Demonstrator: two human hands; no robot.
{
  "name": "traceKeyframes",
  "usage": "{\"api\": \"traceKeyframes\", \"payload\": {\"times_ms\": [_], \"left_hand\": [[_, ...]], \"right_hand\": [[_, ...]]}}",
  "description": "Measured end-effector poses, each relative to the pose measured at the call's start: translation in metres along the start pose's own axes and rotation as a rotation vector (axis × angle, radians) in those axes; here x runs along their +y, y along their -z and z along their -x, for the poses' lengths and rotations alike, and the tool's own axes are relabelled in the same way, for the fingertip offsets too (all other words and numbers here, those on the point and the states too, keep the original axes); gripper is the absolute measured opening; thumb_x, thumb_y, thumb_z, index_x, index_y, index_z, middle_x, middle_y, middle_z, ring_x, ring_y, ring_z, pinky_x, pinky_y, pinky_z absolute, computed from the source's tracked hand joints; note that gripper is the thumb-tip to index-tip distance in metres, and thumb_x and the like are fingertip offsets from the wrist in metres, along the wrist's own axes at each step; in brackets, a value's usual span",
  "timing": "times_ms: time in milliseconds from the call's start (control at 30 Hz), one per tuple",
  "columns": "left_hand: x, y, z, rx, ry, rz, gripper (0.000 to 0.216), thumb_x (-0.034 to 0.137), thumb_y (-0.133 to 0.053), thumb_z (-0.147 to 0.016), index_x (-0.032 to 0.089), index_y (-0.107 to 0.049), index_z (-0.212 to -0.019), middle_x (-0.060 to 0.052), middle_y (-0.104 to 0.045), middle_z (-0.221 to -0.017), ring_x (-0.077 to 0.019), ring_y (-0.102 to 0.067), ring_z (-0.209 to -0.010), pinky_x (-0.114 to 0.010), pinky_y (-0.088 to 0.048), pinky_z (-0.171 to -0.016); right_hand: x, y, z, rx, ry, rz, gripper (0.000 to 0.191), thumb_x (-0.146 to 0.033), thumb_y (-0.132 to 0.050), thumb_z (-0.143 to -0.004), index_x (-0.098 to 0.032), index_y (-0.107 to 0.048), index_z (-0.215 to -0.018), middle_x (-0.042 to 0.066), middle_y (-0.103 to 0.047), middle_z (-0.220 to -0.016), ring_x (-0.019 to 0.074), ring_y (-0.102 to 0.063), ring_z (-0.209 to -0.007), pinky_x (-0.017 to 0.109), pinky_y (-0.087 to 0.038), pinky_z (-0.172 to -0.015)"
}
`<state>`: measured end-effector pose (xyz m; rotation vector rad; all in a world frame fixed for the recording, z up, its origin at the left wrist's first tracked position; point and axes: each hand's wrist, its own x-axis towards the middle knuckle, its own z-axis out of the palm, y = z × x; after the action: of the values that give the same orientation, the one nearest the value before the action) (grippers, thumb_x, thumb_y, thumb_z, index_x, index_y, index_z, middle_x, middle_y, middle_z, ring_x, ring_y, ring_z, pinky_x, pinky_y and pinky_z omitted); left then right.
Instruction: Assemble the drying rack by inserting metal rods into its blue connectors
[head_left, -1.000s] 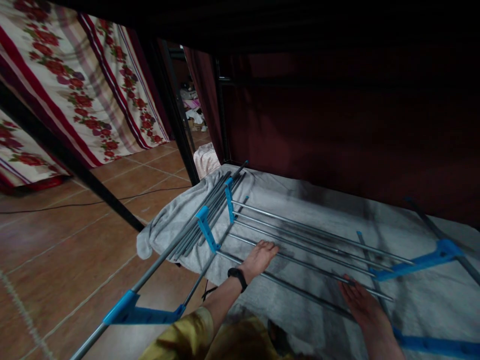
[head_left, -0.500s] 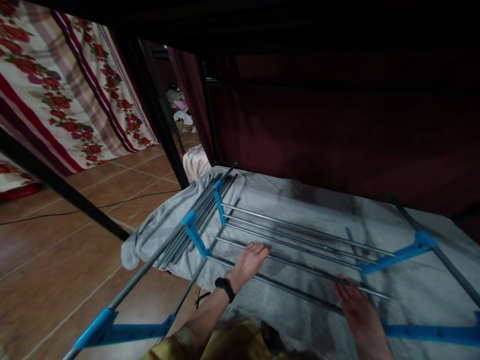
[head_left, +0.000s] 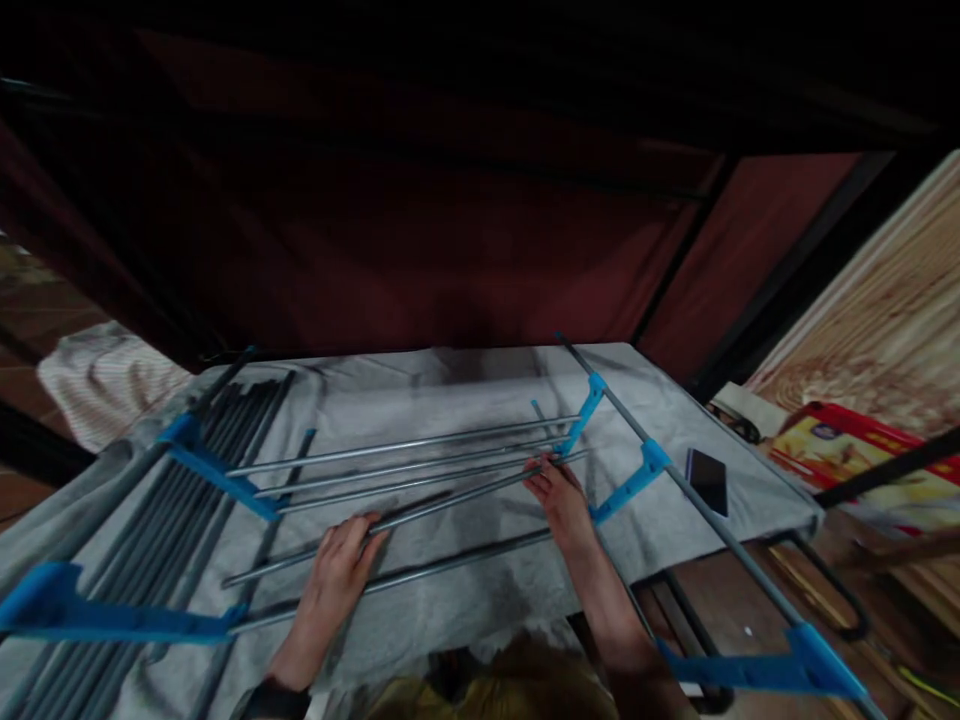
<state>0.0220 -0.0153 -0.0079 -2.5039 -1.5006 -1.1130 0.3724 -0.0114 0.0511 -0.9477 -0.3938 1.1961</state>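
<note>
A clothes-drying rack of grey metal rods [head_left: 405, 455] and blue plastic brackets [head_left: 217, 475] lies flat on a grey blanket [head_left: 420, 385]. My left hand [head_left: 337, 565] rests on one loose rod, fingers stretched flat over it. My right hand [head_left: 559, 495] touches the rods' right ends beside a blue bracket [head_left: 577, 425], fingers bent around a rod tip. A bundle of dark rods [head_left: 225, 420] lies at the left.
A dark phone [head_left: 706, 480] lies on the blanket's right edge. A dark red curtain [head_left: 420, 240] hangs behind. A red and yellow box [head_left: 847, 450] sits on the floor at right, with a wooden panel [head_left: 900, 300] above. A pale cloth [head_left: 105, 375] lies far left.
The view has swung to the right, showing the rack's right end. My right hand moved up to the rod ends at the blue bracket. My left hand shifted down the rods.
</note>
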Motion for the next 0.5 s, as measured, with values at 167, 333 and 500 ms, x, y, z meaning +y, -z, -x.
{"api": "traceKeyframes", "payload": {"times_ms": [167,333,500], "left_hand": [[-0.001,0.005,0.0,0.003,-0.037,-0.028,0.016,0.035,-0.05,-0.098,0.023,-0.059,-0.103,-0.004,-0.07,-0.093,-0.0217,-0.065,-0.086,-0.034,-0.047,-0.079],[0.003,0.012,-0.007,0.031,-0.083,-0.137,0.016,0.029,-0.045,-0.099,0.022,-0.058,-0.105,-0.004,-0.069,-0.09,-0.0226,-0.064,-0.084,-0.035,-0.045,-0.079],[0.01,0.014,-0.009,-0.004,-0.067,-0.174,0.016,0.022,-0.044,-0.097,0.021,-0.059,-0.103,-0.005,-0.069,-0.09,-0.0231,-0.063,-0.086,-0.036,-0.043,-0.082]], "right_hand": [[-0.015,-0.003,-0.002,-0.03,0.029,0.004,0.037,-0.037,-0.082,-0.068,-0.023,-0.064,-0.097,0.002,-0.075,-0.094,0.0179,-0.07,-0.085,0.035,-0.058,-0.079],[-0.006,0.009,-0.011,-0.018,-0.018,-0.015,0.031,-0.035,-0.082,-0.07,-0.022,-0.065,-0.092,0.002,-0.075,-0.091,0.0176,-0.07,-0.085,0.036,-0.059,-0.081],[0.018,0.036,-0.016,0.03,-0.15,-0.08,0.013,-0.025,-0.075,-0.077,-0.021,-0.063,-0.082,0.003,-0.074,-0.086,0.0187,-0.071,-0.088,0.042,-0.058,-0.089]]}}
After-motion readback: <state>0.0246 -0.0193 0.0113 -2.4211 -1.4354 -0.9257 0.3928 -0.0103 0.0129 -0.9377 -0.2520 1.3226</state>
